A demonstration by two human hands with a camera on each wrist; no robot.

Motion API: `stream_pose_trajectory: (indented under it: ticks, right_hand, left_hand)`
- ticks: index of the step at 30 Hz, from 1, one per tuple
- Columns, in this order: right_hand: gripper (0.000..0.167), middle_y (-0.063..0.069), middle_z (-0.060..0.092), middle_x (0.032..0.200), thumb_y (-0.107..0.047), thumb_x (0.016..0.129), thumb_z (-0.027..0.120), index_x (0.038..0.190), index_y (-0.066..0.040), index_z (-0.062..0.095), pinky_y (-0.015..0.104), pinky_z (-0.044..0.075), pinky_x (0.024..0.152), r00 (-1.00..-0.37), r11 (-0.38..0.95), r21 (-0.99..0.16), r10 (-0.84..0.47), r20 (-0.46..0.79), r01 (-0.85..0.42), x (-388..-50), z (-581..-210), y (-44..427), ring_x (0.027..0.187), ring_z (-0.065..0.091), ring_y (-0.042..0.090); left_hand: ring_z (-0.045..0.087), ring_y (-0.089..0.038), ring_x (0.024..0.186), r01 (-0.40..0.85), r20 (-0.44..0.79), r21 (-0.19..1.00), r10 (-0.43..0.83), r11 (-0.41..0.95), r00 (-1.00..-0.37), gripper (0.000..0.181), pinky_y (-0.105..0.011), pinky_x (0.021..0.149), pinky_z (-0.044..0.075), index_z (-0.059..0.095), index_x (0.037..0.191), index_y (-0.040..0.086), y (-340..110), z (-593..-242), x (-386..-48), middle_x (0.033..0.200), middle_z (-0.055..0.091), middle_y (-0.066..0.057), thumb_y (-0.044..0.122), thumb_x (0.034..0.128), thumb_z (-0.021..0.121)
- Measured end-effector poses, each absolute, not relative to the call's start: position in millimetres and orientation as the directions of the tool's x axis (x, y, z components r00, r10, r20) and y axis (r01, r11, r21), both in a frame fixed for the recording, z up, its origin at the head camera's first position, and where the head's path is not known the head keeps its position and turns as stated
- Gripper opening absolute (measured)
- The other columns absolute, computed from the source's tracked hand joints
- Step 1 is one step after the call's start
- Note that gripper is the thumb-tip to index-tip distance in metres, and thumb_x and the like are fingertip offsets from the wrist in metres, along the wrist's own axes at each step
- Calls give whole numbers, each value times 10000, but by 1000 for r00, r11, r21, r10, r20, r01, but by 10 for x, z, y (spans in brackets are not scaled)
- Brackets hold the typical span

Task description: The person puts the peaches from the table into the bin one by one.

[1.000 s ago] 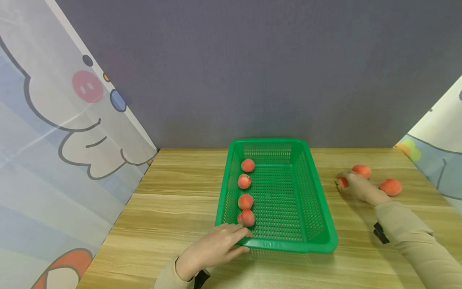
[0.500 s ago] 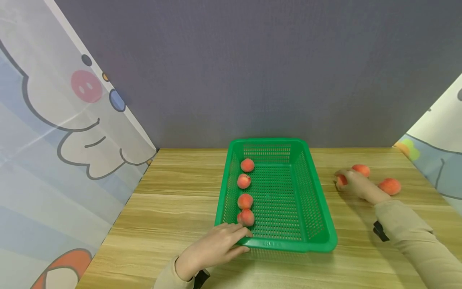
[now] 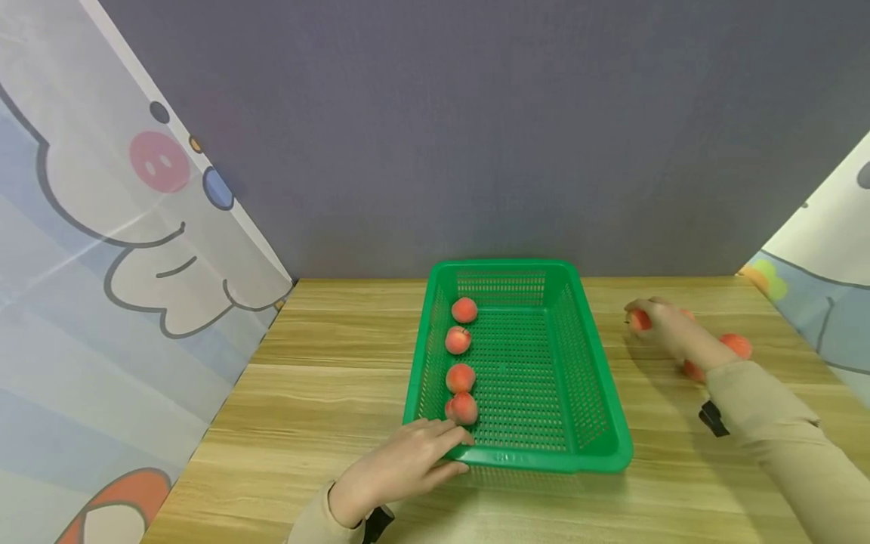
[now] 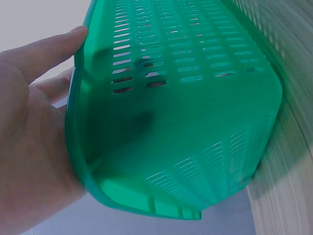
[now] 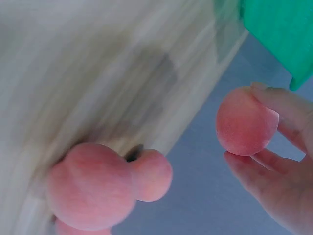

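Note:
My right hand (image 3: 669,326) pinches a peach (image 3: 640,320) between thumb and fingers, right of the green plastic basket (image 3: 526,458). In the right wrist view that peach (image 5: 245,121) is off the table, its shadow apart from it. Other peaches (image 5: 93,186) lie on the table by my right wrist, partly hidden by the arm in the head view. My left hand (image 3: 406,462) holds the basket's near left rim. The left wrist view has the thumb (image 4: 54,51) on one side of the rim and other fingers behind it. Several peaches (image 3: 458,340) line the basket's left side.
The basket stands on a wood-grain table (image 3: 326,378). A dark grey panel (image 3: 476,136) rises along the table's back edge. Cartoon-printed cloth (image 3: 122,249) hangs at the left, with more of it at the far right.
My right hand has taken the peach up from the table and moved slightly up and away. A peach beneath the right forearm has come into sight. My left hand stays on the rim.

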State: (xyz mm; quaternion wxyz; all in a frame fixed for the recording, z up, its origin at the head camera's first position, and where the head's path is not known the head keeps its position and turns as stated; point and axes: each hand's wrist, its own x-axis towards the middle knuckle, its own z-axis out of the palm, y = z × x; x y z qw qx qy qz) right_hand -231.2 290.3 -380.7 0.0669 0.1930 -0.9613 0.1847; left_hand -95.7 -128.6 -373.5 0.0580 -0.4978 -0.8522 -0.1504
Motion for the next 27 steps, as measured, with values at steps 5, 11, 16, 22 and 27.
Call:
stream_pose_trajectory:
  ticks: [5,11,16,22,27]
  right_hand:
    - [333,339,499,941,23,725,634,1030,114,535,470,448,646,-894,838,-328,-365,261,-437,-2358,-3739,2871,799,530,432]
    - [365,341,521,928,27,692,662,1018,128,534,461,452,622,-870,832,-294,-380,316,-470,-2418,-3586,2826,777,532,418]
    - [385,324,503,976,-39,741,645,1076,104,521,476,434,655,-886,853,-276,-367,284,-442,-2412,-3440,2778,830,513,414]
    - [337,297,516,969,-38,756,640,1047,94,535,455,428,657,-885,851,-277,-375,275,-446,-2426,-3331,2710,837,510,386]
    - [350,282,526,933,-20,728,671,1030,99,539,449,433,641,-873,849,-249,-395,286,-466,-2461,-3229,2648,807,510,360]
  left_hand:
    - [435,8,665,869,262,190,830,456,-493,232,-110,633,343,532,1021,157,-1288,-3737,-951,845,525,109,326,865,555]
    - [440,3,670,868,259,194,829,458,-495,235,-120,644,357,529,1024,158,-1289,-3735,-954,849,520,109,325,862,559]
    - [449,4,680,866,254,196,829,460,-498,237,-132,656,373,531,1026,158,-1287,-3722,-955,852,520,110,325,861,561]
    - [463,2,681,868,254,188,831,459,-495,237,-123,646,365,532,1025,159,-1287,-3719,-951,858,527,107,320,856,569]
    - [458,1,671,870,261,185,830,458,-492,233,-120,642,358,531,1018,160,-1290,-3723,-948,850,526,107,325,857,566]
